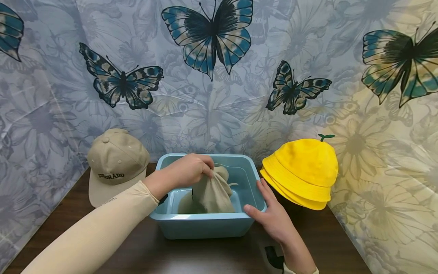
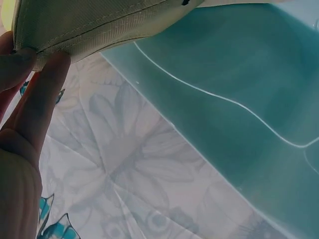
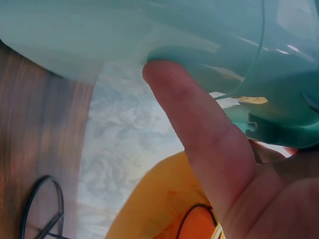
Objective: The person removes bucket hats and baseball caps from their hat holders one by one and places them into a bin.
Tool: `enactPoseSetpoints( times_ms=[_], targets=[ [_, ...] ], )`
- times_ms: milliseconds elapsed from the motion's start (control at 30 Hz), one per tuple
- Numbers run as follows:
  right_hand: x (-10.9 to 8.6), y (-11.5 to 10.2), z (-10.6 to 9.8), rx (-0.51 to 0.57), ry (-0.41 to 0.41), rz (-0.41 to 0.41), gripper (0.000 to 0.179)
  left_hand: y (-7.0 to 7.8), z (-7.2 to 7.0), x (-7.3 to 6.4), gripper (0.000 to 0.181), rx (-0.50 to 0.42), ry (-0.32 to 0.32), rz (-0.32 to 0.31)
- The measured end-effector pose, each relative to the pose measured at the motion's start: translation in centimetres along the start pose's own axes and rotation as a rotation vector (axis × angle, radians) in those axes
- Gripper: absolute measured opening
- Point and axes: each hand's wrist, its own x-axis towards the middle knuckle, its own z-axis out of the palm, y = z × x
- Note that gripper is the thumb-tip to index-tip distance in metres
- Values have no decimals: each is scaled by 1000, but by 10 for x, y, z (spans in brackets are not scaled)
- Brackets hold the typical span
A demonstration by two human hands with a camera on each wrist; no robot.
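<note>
My left hand [image 1: 186, 171] reaches into a light blue basin [image 1: 202, 224] and pinches a limp beige cap [image 1: 217, 194] at its top, so the cloth hangs in folds. A thin strap end juts from the cap's right side. In the left wrist view, thumb and fingertips pinch a stitched edge of the cap [image 2: 99, 25], with the basin wall [image 2: 224, 64] beside it. My right hand [image 1: 273, 217] rests on the basin's right front corner, its fingers nearly straight along the right side. Its thumb [image 3: 199, 129] presses the wall in the right wrist view.
A beige cap with dark lettering [image 1: 118, 160] stands left of the basin. On the right is a stack of yellow bucket hats [image 1: 301, 167], the top one with a green sprout [image 1: 326, 137]. The dark wooden table [image 1: 143, 243] meets a butterfly-print cloth [image 1: 219, 125] behind.
</note>
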Motion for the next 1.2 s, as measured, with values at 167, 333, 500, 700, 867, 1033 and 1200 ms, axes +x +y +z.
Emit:
enactPoseSetpoints(
  times_ms=[167, 333, 500, 700, 867, 1033, 1200],
  targets=[
    [0, -2, 1, -8, -1, -4, 95, 4, -2, 0, 24, -1, -84, -49],
    [1, -4, 2, -10, -2, -12, 92, 9, -8, -4, 26, 17, -163, -113],
    [1, -3, 1, -6, -2, -11, 92, 10, -14, -10, 28, 8, -180, -142],
    [0, -2, 1, -1, -6, -15, 91, 10, -21, -17, 31, 2, -187, -173],
    [0, -1, 1, 2, -4, -16, 91, 9, -26, -23, 34, -8, -186, -209],
    [0, -1, 1, -2, 0, -28, 90, 8, -32, -31, 38, -7, -196, -256],
    [-1, 0, 0, -6, 4, -29, 90, 7, -40, -42, 44, -7, -210, -303]
  ],
)
